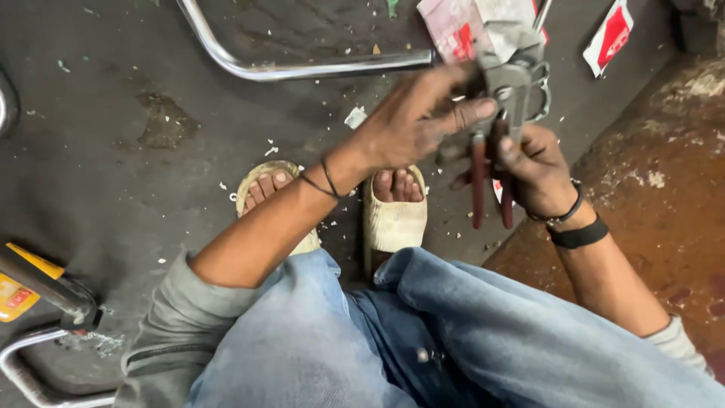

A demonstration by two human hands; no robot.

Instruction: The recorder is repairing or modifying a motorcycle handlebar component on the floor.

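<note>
Red-and-white packet (458, 26) above pliers (495, 151) in right hand (540, 170)

Your left hand (411, 121) lies over the pliers (502, 128), your right hand (532, 170) under their handles. Both hang above your sandalled feet (393, 211). A bent metal tube (302, 68) lies beyond, paper packets (461, 26) at its right end.

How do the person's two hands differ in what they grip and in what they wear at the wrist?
The left hand reaches across with fingers spread over the top of the pliers, near the grey metal head; the right hand is closed around the red handles lower down. The left wrist carries thin dark cords, the right wrist a broad black band plus a thinner bracelet. Both hands are bare, look grimy, and touch the same tool.
</note>
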